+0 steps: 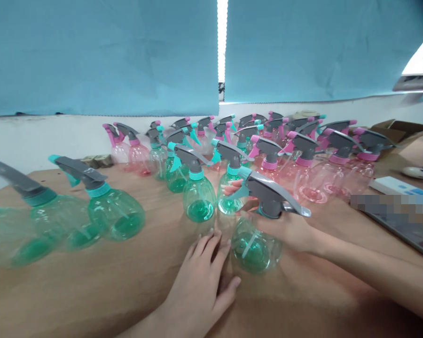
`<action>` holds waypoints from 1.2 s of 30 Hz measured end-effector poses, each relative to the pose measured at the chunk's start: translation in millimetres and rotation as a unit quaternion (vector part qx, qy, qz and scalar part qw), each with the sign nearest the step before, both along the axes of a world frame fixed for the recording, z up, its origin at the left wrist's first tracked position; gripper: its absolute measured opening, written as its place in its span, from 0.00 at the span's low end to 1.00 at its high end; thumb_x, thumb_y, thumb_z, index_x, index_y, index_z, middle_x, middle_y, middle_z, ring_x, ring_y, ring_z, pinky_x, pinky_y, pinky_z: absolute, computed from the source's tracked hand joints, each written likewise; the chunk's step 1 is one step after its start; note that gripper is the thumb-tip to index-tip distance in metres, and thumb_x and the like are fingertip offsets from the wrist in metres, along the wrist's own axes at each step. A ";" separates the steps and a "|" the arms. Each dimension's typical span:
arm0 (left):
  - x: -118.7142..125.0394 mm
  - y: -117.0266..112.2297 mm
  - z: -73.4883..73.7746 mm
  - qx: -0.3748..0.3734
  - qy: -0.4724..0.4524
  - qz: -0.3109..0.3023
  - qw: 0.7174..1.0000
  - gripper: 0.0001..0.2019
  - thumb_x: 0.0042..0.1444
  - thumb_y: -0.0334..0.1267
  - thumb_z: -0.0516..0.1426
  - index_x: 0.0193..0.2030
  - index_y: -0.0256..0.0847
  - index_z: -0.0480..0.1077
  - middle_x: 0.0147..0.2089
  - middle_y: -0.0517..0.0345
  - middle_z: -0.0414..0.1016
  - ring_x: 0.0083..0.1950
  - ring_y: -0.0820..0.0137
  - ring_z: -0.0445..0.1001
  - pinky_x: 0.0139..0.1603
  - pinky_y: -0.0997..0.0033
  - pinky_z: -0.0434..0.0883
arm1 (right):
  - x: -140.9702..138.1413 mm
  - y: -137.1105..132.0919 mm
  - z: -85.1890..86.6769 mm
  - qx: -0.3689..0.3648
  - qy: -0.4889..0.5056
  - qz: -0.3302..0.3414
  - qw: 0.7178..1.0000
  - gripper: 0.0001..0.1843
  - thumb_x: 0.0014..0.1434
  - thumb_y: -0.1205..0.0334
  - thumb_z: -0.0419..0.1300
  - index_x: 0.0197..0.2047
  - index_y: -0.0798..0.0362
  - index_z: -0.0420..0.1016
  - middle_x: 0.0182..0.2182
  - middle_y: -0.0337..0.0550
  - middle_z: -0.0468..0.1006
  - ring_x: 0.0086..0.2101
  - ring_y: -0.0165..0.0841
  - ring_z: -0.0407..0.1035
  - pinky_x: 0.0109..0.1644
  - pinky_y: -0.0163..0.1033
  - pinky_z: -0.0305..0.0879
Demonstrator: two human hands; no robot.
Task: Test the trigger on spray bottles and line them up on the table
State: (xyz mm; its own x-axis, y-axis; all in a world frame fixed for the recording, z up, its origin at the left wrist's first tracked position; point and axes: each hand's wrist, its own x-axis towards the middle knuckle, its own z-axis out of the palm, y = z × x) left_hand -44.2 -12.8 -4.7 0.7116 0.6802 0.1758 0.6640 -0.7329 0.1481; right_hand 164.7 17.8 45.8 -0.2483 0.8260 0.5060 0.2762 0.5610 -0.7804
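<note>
A clear green spray bottle (255,249) with a grey trigger head and teal collar stands on the wooden table (102,286) just in front of me. My right hand (285,227) is wrapped round its neck and trigger head. My left hand (202,272) lies beside the bottle's lower left side, fingers stretched out, the thumb near its base; I cannot tell whether it touches the bottle. Several more green spray bottles (198,192) stand just behind.
Two green bottles (109,206) stand at the left. Several pink spray bottles (305,164) fill the back right. A white box (396,186), a dark flat board (405,230) and cardboard boxes (396,127) lie at the right. Blue sheets (102,51) hang behind.
</note>
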 end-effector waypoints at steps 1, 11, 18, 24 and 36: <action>-0.1 0.0 -0.2 0.000 -0.001 0.000 1.000 0.25 0.60 0.41 0.57 0.61 0.32 0.63 0.65 0.39 0.61 0.65 0.50 0.60 0.60 0.44 0.63 | -0.1 -0.1 0.3 0.000 0.003 0.001 1.000 0.31 0.50 0.75 0.54 0.56 0.41 0.69 0.45 0.37 0.75 0.29 0.29 0.64 0.34 0.37 0.66; -0.8 -0.2 -1.5 0.004 -0.018 -0.001 1.000 0.24 0.59 0.41 0.57 0.60 0.33 0.64 0.65 0.41 0.62 0.64 0.49 0.61 0.60 0.44 0.64 | -0.5 -0.4 1.2 -0.003 0.018 -0.001 1.000 0.28 0.50 0.73 0.55 0.54 0.43 0.71 0.41 0.39 0.76 0.28 0.30 0.66 0.33 0.38 0.68; -0.9 1.2 -1.7 0.006 -0.002 0.000 1.000 0.25 0.60 0.42 0.57 0.61 0.32 0.63 0.65 0.39 0.61 0.64 0.49 0.61 0.60 0.44 0.63 | 0.8 -0.4 -0.6 -0.006 -0.004 -0.024 1.000 0.27 0.51 0.72 0.57 0.53 0.42 0.72 0.30 0.36 0.75 0.27 0.31 0.66 0.31 0.39 0.68; -1.1 -0.3 -1.0 0.009 -0.010 0.002 1.000 0.24 0.60 0.42 0.57 0.61 0.34 0.64 0.65 0.41 0.62 0.64 0.50 0.61 0.60 0.45 0.64 | -1.4 -0.6 5.5 -0.029 0.017 -0.002 0.999 0.25 0.48 0.73 0.55 0.49 0.44 0.72 0.35 0.37 0.74 0.27 0.29 0.65 0.32 0.38 0.68; -1.0 -0.3 -1.8 0.007 -0.009 0.002 1.000 0.23 0.60 0.41 0.57 0.61 0.34 0.64 0.65 0.41 0.62 0.64 0.50 0.61 0.60 0.44 0.64 | 0.6 -6.2 24.0 -0.054 -0.047 0.004 0.997 0.13 0.40 0.72 0.51 0.31 0.49 0.66 0.23 0.30 0.63 0.19 0.23 0.52 0.20 0.32 0.52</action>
